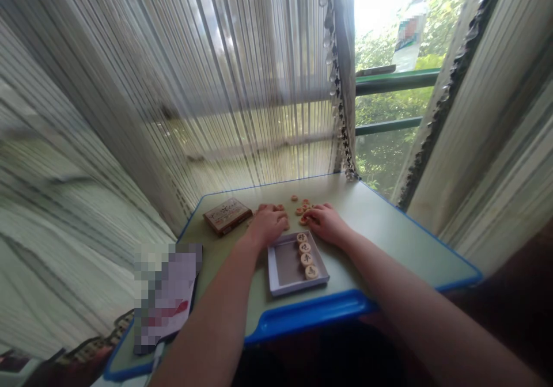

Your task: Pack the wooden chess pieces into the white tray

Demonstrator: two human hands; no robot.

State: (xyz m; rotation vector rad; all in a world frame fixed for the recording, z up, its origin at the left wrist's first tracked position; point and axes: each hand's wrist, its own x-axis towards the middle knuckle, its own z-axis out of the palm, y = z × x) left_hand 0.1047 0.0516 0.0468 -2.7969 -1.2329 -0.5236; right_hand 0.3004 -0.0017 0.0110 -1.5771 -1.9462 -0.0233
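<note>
My left hand [268, 224] lies palm down on the table among round wooden xiangqi pieces, its fingers bent but apart. Pieces show at its fingertips and beside it, and some are partly hidden under it. Across from it, my right hand [327, 222] has its fingertips closed at a xiangqi piece [303, 221] at the near edge of a loose cluster [305, 207]. Between my forearms sits a shallow open box [285, 267] with a white rim. Several pieces with dark characters stand in a column [306, 259] along its right side, face up.
A brown printed box lid [227, 214] rests at the table's back left. A tablet-like device [173, 300], partly blurred out, lies at the left edge with a white cable. The pale table has a blue rim [315, 312]. Sheer curtains [242, 87] and a window surround the far side.
</note>
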